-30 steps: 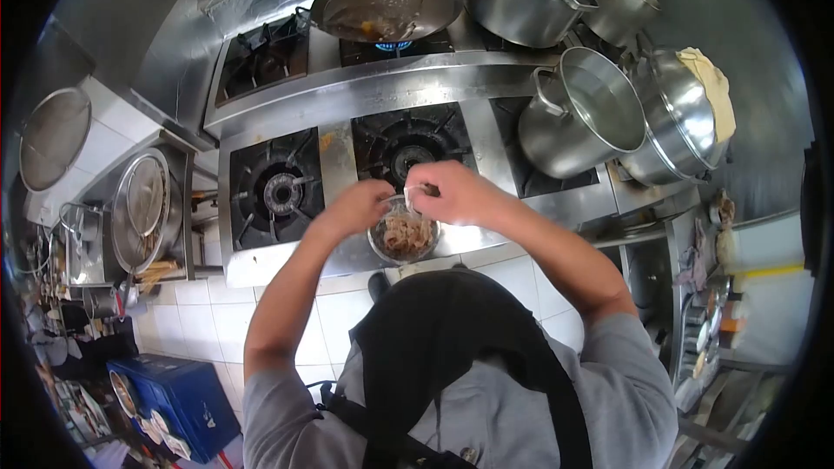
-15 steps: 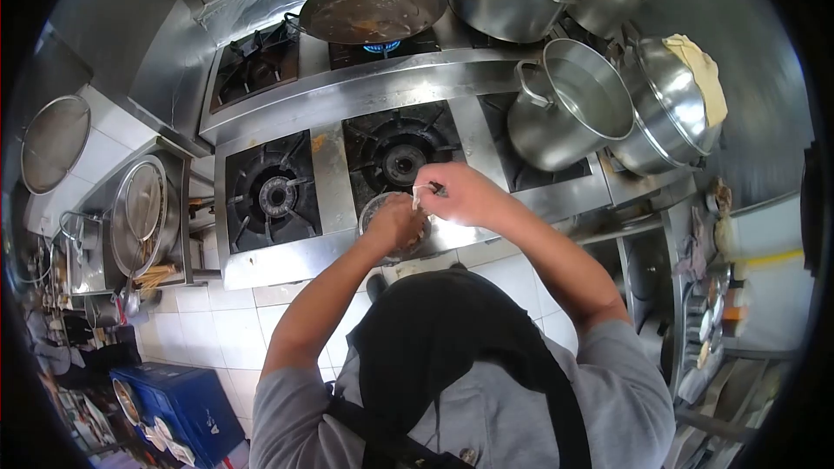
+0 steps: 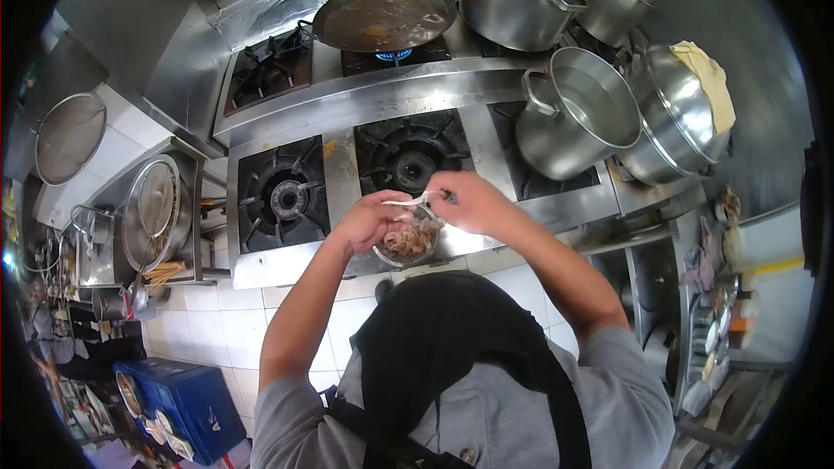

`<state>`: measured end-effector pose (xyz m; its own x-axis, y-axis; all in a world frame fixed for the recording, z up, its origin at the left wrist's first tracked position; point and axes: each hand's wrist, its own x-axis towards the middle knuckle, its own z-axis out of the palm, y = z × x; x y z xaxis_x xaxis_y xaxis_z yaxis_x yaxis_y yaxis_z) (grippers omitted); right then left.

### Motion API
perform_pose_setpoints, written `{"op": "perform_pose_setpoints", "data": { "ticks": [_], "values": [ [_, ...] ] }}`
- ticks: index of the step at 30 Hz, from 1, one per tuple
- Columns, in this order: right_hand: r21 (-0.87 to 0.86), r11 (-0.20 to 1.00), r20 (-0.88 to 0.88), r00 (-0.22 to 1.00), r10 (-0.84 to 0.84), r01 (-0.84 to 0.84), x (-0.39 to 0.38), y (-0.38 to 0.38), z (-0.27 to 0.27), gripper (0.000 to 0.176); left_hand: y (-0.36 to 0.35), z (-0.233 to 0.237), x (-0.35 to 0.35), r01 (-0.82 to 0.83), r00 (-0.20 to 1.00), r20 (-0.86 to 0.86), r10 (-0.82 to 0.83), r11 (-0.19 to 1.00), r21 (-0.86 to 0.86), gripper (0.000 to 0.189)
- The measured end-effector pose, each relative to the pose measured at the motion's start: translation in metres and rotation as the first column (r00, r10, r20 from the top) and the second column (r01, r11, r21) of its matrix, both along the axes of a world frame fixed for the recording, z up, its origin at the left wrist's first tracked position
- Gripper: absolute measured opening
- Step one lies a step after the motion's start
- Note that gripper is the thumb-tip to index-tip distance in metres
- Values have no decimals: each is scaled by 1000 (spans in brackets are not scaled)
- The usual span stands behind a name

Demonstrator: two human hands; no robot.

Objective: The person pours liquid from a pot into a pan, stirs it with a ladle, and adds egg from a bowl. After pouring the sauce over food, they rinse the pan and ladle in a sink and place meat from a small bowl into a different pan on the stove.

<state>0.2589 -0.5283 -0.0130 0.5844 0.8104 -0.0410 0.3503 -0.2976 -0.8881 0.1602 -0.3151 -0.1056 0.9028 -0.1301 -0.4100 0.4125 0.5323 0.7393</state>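
Note:
A thin whitish strip [image 3: 407,202] stretches between my two hands, above a bowl [image 3: 408,260] at the front edge of the stove. Brownish, shredded-looking food [image 3: 410,241] fills the bowl. My left hand [image 3: 373,221] pinches the strip's left end, with its lower fingers curled over the bowl's left side. On the other side, my right hand [image 3: 473,201] is closed at the strip's right end. Something small and dark shows among the right fingers; I cannot tell what it is.
Burners [image 3: 289,200] lie left of and behind my hands. A wide pan [image 3: 385,17] sits over a blue flame at the back. An open pot of liquid [image 3: 556,130] stands at right, near a large pot [image 3: 521,0]. A strainer [image 3: 156,200] rests at left, with a blue crate [image 3: 195,408] below.
My left hand has moved left, away from my right hand, drawing the whitish strip out between them. The food in the bowl now shows. The whole view has shifted slightly.

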Motion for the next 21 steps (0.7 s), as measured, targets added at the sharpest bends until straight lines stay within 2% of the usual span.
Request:
{"op": "perform_pose_setpoints", "data": {
  "ticks": [1,2,3,4,5,6,7,9,10,11,12,13,15,16,18,19,20,21],
  "values": [
    [-10,998,188,980,68,-67,-2,5,-11,21,0,5,-4,-3,1000,3,3,1000,3,27],
    [-34,991,368,920,133,-130,-4,9,-21,23,-6,18,-8,-60,998,3,61,990,-130,25],
    [-34,991,369,920,136,-132,-6,12,-33,23,-10,24,-10,-115,993,-5,118,958,-262,23],
    [-96,984,442,879,180,-153,-9,14,-45,26,-11,13,-9,-118,993,-6,121,957,-264,23],
    [-161,972,507,831,229,-169,-12,14,-52,29,-13,5,-6,-199,980,-7,201,960,-195,22],
    [-151,987,245,964,99,-63,-17,14,-47,36,-14,-4,-5,-280,960,-6,282,952,-126,21],
    [-156,985,241,964,109,-73,-18,10,-64,36,-13,-12,-8,-289,957,-11,290,948,-131,21],
    [-293,936,313,945,-98,194,-13,1,-118,41,-15,1,-11,-251,966,-34,257,960,125,18],
    [-368,913,260,962,-81,176,-17,-2,-129,40,-16,1,-14,-254,965,-37,260,960,122,18],
    [-370,912,263,962,-77,174,-19,-1,-139,40,-15,2,-16,-144,988,4,152,925,353,18],
    [-442,885,250,968,-36,147,-18,1,-146,37,-14,3,-16,-43,999,19,39,822,568,17],
    [-510,852,231,973,2,119,-19,2,-154,34,-13,4,-17,-48,999,21,44,822,567,17],
    [-456,881,292,956,14,126,-19,2,-149,30,-13,4,-20,-23,1000,30,3,747,664,13],
    [-425,897,334,942,35,117,-16,1,-146,28,-13,3,-21,-21,1000,29,1,748,664,13],
    [-393,913,383,922,56,108,-14,3,-128,27,-12,2,-21,-36,999,30,22,795,606,15],
    [-266,954,369,929,-29,135,-13,6,-117,23,-11,-2,-20,-45,999,37,28,793,608,15],
    [-136,977,342,933,-110,165,-13,8,-105,19,-10,-10,-20,-82,996,20,84,851,519,17],
    [-133,978,346,932,-106,161,-17,12,-89,19,-10,-11,-19,-122,991,-2,135,897,425,19]
  ]
}}
